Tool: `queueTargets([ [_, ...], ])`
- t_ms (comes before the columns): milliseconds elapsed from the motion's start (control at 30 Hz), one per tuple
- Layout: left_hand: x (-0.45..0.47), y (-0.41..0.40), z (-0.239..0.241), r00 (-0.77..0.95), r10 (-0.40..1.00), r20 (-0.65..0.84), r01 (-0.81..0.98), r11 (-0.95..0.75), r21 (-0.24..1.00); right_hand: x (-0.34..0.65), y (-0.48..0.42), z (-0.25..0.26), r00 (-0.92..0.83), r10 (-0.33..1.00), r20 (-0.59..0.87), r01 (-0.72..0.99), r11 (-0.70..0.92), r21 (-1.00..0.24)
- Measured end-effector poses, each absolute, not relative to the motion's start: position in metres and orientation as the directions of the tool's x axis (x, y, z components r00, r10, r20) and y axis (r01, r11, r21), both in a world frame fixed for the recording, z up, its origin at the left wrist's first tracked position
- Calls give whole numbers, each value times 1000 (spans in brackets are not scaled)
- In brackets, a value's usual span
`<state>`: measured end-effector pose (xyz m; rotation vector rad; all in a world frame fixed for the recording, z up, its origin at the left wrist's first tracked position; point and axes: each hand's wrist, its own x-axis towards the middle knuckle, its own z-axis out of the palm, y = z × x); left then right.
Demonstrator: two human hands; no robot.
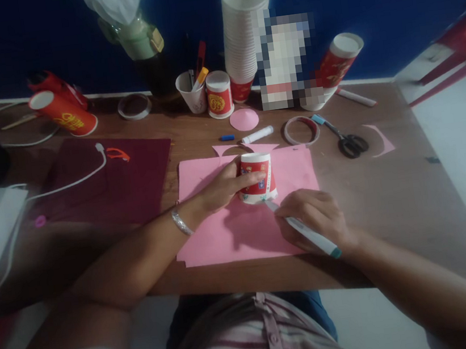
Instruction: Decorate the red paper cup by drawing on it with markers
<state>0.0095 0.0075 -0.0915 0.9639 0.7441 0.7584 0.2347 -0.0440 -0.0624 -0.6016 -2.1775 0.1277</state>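
Note:
My left hand (230, 185) is closed around a red and white paper cup (255, 188), its thumb lying across the front. The cup stands over the pink paper (220, 239), with small green marks along its white lower band. In my right hand (313, 215) is a white marker (312, 235) with a green end, held like a pen. Its tip points at the bottom band of the cup and appears to touch it. Behind the cup lie a blue cap (227, 137) and another white marker (257, 135).
Tape rolls (301, 131), scissors (351, 142), a pink paper cone (244, 119) and pink scraps (381, 140) surround the sheet. At the back stand a cup stack (244, 30), a pen cup (192, 97) and a bottle (148, 54). A white cable (67, 186) crosses the maroon sheet (142, 175).

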Motion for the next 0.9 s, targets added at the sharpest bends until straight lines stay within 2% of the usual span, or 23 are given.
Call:
queueTargets([
  [133, 10, 8, -91, 540, 818, -200, -228, 370, 901, 235, -43, -61, -479, 438, 761, 381, 885, -270],
  [900, 9, 7, -93, 538, 818, -201, -214, 364, 906, 233, -42, -65, -488, 432, 759, 404, 882, -243],
])
